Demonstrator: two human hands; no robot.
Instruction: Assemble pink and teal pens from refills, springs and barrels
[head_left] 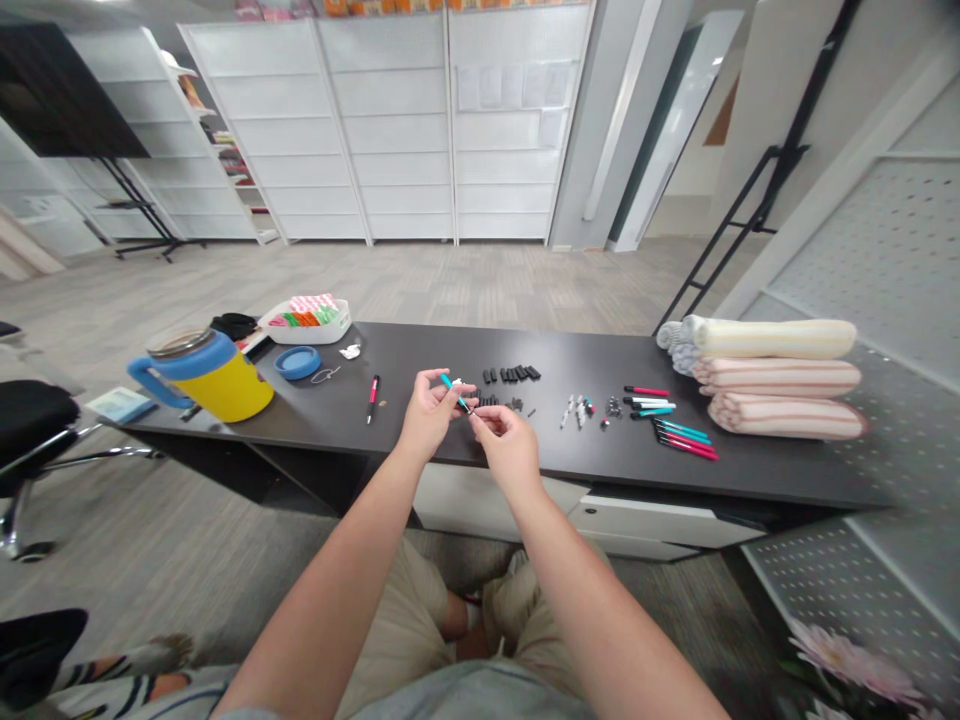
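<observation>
Dark desk (405,352), teal pen (446,381) in left hand (427,408), end toward right hand (511,441)

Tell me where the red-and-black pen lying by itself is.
In the head view, the red-and-black pen lies on the left part of the dark desk, between the blue lid and the left hand.

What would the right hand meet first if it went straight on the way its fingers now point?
Most likely the teal pen, whose near end lies at the tips of the right hand; just beyond comes the left hand, holding the pen. Exact depth there is unclear.
</observation>
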